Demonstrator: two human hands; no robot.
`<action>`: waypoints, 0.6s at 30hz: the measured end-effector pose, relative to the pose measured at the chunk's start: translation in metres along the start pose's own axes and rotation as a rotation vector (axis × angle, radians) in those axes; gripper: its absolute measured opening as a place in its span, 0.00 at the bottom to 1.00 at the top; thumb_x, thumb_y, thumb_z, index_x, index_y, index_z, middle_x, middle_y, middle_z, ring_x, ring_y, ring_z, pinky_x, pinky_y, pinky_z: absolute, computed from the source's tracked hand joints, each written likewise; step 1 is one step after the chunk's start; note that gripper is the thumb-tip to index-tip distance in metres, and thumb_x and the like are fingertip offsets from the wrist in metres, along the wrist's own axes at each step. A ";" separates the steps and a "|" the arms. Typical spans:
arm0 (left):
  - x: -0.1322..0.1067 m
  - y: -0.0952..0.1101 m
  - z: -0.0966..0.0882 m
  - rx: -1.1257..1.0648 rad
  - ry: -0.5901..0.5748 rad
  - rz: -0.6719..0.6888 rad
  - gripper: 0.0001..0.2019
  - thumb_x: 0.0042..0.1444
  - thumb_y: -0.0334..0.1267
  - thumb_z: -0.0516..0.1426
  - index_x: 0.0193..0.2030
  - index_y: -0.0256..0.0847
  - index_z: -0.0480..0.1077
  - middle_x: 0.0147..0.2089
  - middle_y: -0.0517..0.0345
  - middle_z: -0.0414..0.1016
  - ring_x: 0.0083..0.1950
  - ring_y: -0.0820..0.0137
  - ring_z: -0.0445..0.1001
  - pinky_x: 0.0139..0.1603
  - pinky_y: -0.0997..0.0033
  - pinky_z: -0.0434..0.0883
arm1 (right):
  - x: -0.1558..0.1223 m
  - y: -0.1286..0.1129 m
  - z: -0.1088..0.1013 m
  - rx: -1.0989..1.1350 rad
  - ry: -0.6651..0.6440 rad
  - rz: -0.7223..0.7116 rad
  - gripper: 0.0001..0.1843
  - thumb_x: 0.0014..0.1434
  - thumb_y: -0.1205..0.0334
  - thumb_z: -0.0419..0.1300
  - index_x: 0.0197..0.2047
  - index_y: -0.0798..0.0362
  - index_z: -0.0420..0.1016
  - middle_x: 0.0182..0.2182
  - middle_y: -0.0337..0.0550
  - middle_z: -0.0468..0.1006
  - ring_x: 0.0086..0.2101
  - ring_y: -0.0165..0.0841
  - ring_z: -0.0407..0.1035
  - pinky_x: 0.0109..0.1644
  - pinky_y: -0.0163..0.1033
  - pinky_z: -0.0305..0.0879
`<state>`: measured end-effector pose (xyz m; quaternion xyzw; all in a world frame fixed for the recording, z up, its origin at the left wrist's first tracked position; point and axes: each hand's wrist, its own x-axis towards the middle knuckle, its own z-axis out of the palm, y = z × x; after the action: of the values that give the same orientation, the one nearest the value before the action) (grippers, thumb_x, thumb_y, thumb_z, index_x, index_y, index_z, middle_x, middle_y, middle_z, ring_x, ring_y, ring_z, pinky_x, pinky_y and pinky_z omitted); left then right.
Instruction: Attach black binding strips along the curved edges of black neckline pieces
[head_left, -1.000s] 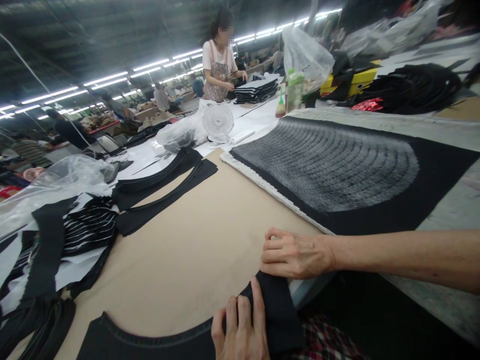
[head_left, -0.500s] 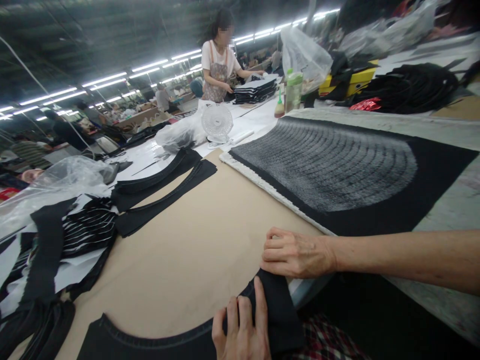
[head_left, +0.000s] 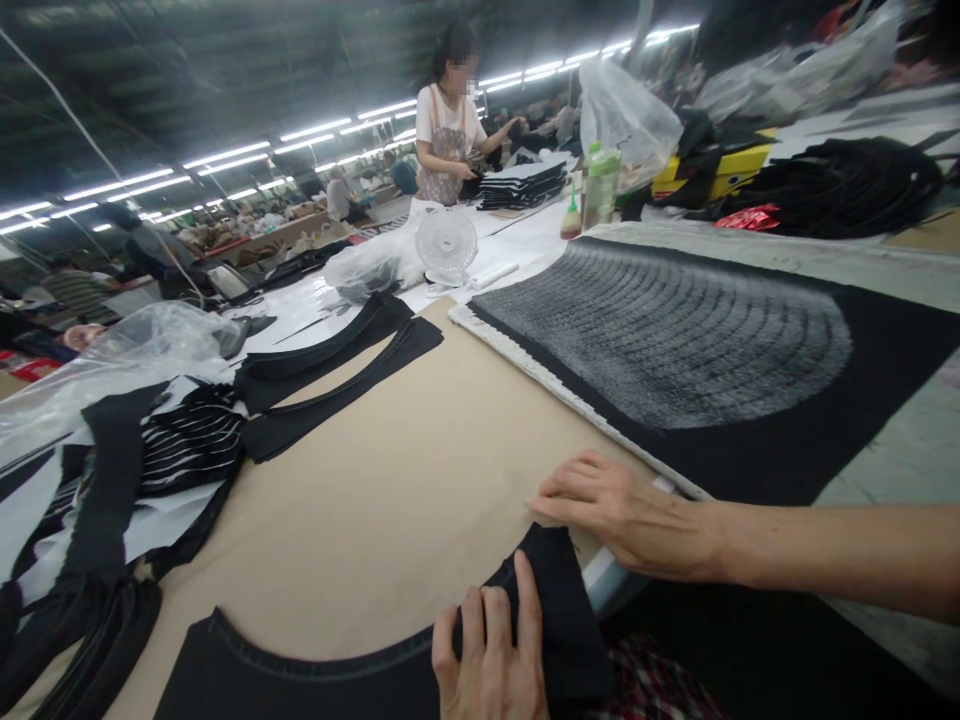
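A black fabric piece (head_left: 360,685) with a curved, folded edge lies along the near side of the tan board (head_left: 390,510). My left hand (head_left: 491,650) presses down on it, fingers stretched out and a little apart along the curve. Just beyond the upper corner of the fabric is my right hand (head_left: 622,515), its fingers bent and drawn together low over the board. What is between those fingertips, if anything, is hidden. At the far left of the board lie two curved black strips (head_left: 330,375), side by side.
A large black fabric panel (head_left: 675,340) with a grey-white coated area lies on the right. Striped black pieces (head_left: 195,440) are heaped at left. Farther back stand a small white fan (head_left: 447,245), a green bottle (head_left: 602,185) and a co-worker (head_left: 448,130) beside a stack.
My right hand has drawn back slightly to the right, off the fabric's corner, which now shows. My left hand stays on the fabric. The view has shifted slightly. The co-worker's hand has lifted from the stack.
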<state>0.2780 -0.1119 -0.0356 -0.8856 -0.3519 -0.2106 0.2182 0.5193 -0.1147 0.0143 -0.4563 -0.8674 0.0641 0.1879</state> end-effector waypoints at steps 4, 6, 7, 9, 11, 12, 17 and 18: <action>0.000 0.001 -0.001 -0.009 0.005 0.002 0.26 0.54 0.30 0.55 0.60 0.48 0.67 0.37 0.55 0.67 0.45 0.62 0.67 0.48 0.57 0.59 | 0.000 -0.020 0.007 0.038 -0.045 0.008 0.32 0.52 0.77 0.51 0.60 0.51 0.65 0.49 0.48 0.72 0.46 0.38 0.64 0.54 0.50 0.55; 0.001 0.002 -0.001 -0.010 0.002 -0.001 0.25 0.54 0.31 0.55 0.60 0.48 0.67 0.37 0.55 0.67 0.45 0.62 0.66 0.48 0.56 0.59 | -0.003 -0.024 0.012 0.037 -0.070 0.042 0.32 0.51 0.77 0.51 0.60 0.50 0.66 0.51 0.48 0.72 0.49 0.40 0.63 0.57 0.53 0.52; 0.000 0.002 -0.001 -0.012 -0.001 -0.010 0.25 0.54 0.31 0.55 0.60 0.48 0.67 0.37 0.55 0.67 0.45 0.62 0.66 0.49 0.56 0.59 | -0.005 -0.023 0.014 0.030 -0.078 0.062 0.33 0.52 0.77 0.50 0.60 0.50 0.65 0.52 0.48 0.71 0.50 0.40 0.63 0.58 0.54 0.50; 0.000 0.004 -0.001 -0.015 -0.010 -0.034 0.24 0.54 0.32 0.56 0.59 0.47 0.68 0.38 0.54 0.68 0.46 0.62 0.66 0.50 0.56 0.59 | -0.009 -0.019 0.015 0.010 -0.074 0.092 0.32 0.54 0.77 0.49 0.61 0.50 0.64 0.53 0.48 0.71 0.52 0.41 0.62 0.60 0.56 0.48; 0.000 0.005 -0.002 -0.016 -0.017 -0.050 0.24 0.54 0.33 0.56 0.59 0.46 0.69 0.38 0.54 0.68 0.47 0.62 0.66 0.51 0.56 0.59 | -0.011 -0.014 0.011 -0.001 -0.043 0.112 0.29 0.56 0.77 0.48 0.60 0.50 0.66 0.51 0.48 0.72 0.52 0.41 0.63 0.59 0.55 0.49; -0.001 0.005 -0.002 -0.014 -0.018 -0.053 0.23 0.54 0.33 0.56 0.59 0.46 0.69 0.38 0.55 0.68 0.47 0.62 0.67 0.51 0.56 0.59 | -0.010 -0.013 0.009 -0.006 -0.019 0.122 0.28 0.56 0.77 0.48 0.58 0.50 0.67 0.50 0.48 0.73 0.51 0.41 0.63 0.58 0.54 0.51; -0.004 0.007 -0.002 0.017 0.028 -0.058 0.21 0.58 0.34 0.54 0.59 0.45 0.68 0.40 0.54 0.71 0.48 0.63 0.68 0.52 0.58 0.59 | 0.009 -0.026 -0.003 0.043 0.058 0.116 0.21 0.62 0.74 0.48 0.55 0.50 0.69 0.45 0.47 0.73 0.45 0.38 0.65 0.51 0.47 0.57; -0.005 0.007 -0.002 0.021 0.040 -0.062 0.21 0.59 0.35 0.53 0.59 0.45 0.68 0.41 0.53 0.72 0.48 0.63 0.68 0.52 0.58 0.59 | 0.015 -0.031 -0.004 0.079 0.043 0.113 0.20 0.63 0.73 0.49 0.55 0.50 0.69 0.45 0.47 0.73 0.44 0.37 0.65 0.50 0.46 0.58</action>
<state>0.2788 -0.1203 -0.0384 -0.8674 -0.3769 -0.2314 0.2282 0.4896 -0.1204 0.0305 -0.4980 -0.8329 0.0989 0.2203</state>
